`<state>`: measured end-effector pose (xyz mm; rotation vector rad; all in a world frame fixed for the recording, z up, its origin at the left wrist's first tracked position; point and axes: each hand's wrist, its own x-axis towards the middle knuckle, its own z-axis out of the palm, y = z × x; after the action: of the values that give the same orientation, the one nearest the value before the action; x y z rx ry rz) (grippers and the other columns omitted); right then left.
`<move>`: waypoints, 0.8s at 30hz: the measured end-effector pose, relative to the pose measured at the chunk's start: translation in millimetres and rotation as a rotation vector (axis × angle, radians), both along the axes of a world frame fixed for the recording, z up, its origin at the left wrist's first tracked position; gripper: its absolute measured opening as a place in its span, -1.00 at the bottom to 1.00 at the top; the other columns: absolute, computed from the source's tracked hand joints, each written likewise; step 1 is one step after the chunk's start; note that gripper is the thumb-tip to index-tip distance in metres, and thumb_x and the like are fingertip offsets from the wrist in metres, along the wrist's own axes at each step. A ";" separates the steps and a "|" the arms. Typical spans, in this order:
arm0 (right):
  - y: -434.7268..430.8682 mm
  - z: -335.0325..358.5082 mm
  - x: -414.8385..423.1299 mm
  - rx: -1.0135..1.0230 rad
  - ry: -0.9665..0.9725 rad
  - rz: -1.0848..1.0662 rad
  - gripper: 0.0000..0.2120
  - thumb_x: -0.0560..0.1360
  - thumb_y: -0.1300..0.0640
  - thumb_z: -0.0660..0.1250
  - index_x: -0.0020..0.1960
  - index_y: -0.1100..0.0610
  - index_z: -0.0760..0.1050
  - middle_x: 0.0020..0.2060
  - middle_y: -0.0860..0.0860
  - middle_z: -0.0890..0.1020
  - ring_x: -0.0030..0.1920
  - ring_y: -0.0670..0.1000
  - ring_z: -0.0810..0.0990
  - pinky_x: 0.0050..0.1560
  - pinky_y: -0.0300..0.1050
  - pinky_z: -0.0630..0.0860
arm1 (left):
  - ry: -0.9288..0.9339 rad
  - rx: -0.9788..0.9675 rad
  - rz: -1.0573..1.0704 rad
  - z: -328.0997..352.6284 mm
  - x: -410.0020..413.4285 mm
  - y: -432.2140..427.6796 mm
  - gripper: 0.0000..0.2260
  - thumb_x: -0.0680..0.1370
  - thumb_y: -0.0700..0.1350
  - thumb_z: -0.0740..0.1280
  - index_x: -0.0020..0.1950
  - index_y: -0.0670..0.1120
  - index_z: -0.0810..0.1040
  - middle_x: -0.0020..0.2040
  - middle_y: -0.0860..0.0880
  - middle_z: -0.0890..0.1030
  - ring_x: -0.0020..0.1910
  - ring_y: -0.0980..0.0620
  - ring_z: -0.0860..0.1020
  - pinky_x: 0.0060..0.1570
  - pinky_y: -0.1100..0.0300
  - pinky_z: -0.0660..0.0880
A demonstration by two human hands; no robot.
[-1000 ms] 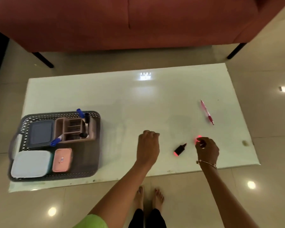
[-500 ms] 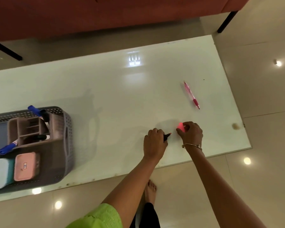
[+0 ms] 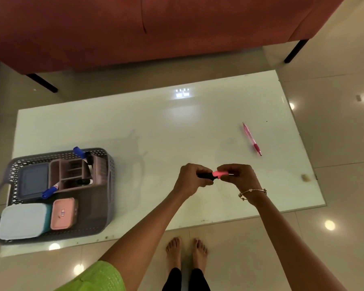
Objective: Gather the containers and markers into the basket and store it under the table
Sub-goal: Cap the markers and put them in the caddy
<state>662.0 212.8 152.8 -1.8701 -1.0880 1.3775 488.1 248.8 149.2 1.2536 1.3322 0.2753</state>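
My left hand (image 3: 190, 179) grips the black body of a pink highlighter (image 3: 210, 175) above the white table (image 3: 156, 127). My right hand (image 3: 240, 177) pinches its pink cap end, and the two parts meet between my hands. A grey perforated basket (image 3: 108, 185) stands at the table's left front. Inside it lie a dark blue lidded container (image 3: 33, 180), a light blue container (image 3: 21, 221), a small pink container (image 3: 63, 213) and a brown divided organiser (image 3: 72, 173) with blue markers (image 3: 48, 192). A pink pen (image 3: 251, 138) lies on the table to the right.
A red sofa (image 3: 156, 28) on black legs stands beyond the table's far edge. My bare feet (image 3: 186, 250) stand on the glossy tiled floor just in front of the table. A small brownish speck (image 3: 305, 177) sits near the table's right edge.
My left hand picked the black highlighter body off the table. Both hands rose and brought the body and the pink cap together.
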 end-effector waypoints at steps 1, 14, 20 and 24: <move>2.9 3.7 -4.4 -0.001 0.002 0.029 -0.75 0.31 0.39 0.45 -0.04 0.21 0.64 -0.11 0.13 0.69 -0.08 0.04 0.64 0.01 -0.23 0.54 | -0.016 -0.003 0.022 3.2 -4.2 2.0 -0.72 0.32 -0.29 0.51 0.02 -0.18 0.65 -0.09 -0.19 0.70 -0.15 -0.11 0.67 -0.07 0.13 0.62; 26.3 30.9 -80.2 0.080 0.102 0.088 -0.75 0.27 0.44 0.45 -0.10 0.20 0.65 -0.18 0.14 0.70 -0.21 0.01 0.70 -0.16 -0.26 0.64 | -0.211 -0.178 0.267 36.3 -71.9 17.2 -0.52 0.30 -0.38 0.51 0.08 -0.16 0.33 -0.16 -0.25 0.64 -0.40 -0.06 0.59 -0.39 0.24 0.57; 32.6 39.3 -116.8 0.071 0.027 0.263 -0.77 0.27 0.37 0.49 -0.09 0.20 0.66 -0.16 0.10 0.70 -0.19 -0.17 0.66 -0.19 -0.47 0.54 | -0.197 -0.155 0.307 35.6 -109.8 8.9 -0.51 0.30 -0.38 0.51 -0.02 -0.09 0.27 -0.02 -0.33 0.65 -0.41 -0.02 0.59 -0.41 0.26 0.55; 49.2 53.9 -149.8 0.086 -0.030 0.351 -0.81 0.30 0.29 0.50 -0.10 0.17 0.65 -0.14 0.10 0.70 -0.11 0.01 0.65 0.03 -0.13 0.58 | -0.217 -0.089 0.437 39.8 -135.5 -0.8 -0.51 0.26 -0.33 0.56 -0.04 -0.06 0.32 -0.07 -0.21 0.66 -0.33 0.05 0.60 -0.30 0.32 0.55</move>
<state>512.2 261.9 206.7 -1.6985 -1.5212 1.4659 352.5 248.0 189.0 0.8223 1.4013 0.6336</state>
